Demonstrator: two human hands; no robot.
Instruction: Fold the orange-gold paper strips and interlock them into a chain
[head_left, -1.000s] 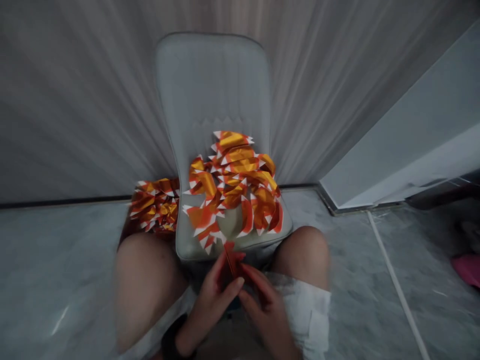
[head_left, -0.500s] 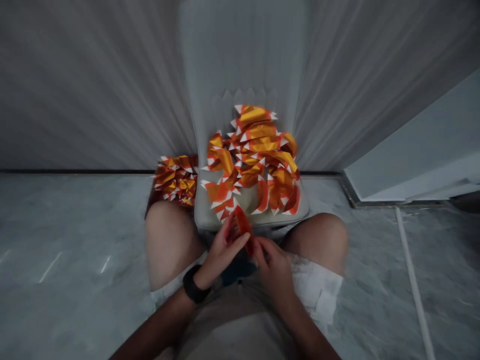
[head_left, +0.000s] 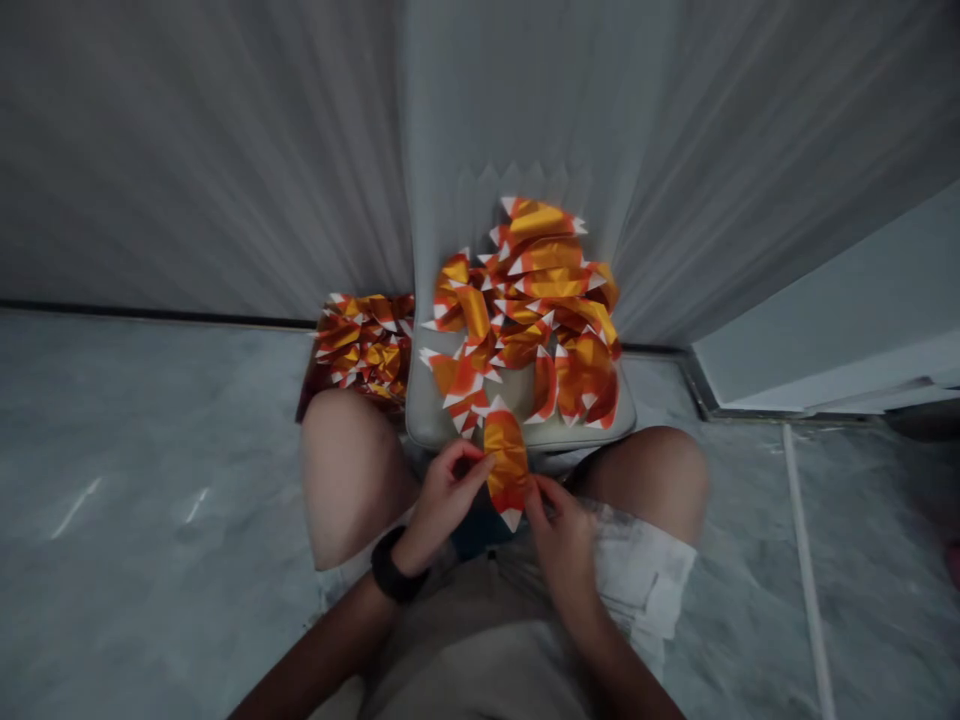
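Between my hands, over my lap, is an orange and gold foil paper piece (head_left: 506, 462) with pointed white ends, its gold face turned up. My left hand (head_left: 452, 492) pinches its left edge between thumb and finger. The fingers of my right hand (head_left: 559, 525) are closed on its lower right edge. Just beyond, many similar foil pieces (head_left: 551, 285) lie in a loose, overlapping heap on the pale chair seat (head_left: 517, 390).
A dark red box (head_left: 311, 375) holding more crumpled foil pieces (head_left: 367, 340) stands left of the chair, behind my left knee (head_left: 352, 470). Grey curtain (head_left: 202, 150) hangs behind. A pale panel (head_left: 840, 310) stands at right on the grey floor (head_left: 150, 480).
The foil piece, narrow and edge-on before, is now opened out flat with its gold face showing. My hands have moved slightly apart, and the whole view has shifted a little.
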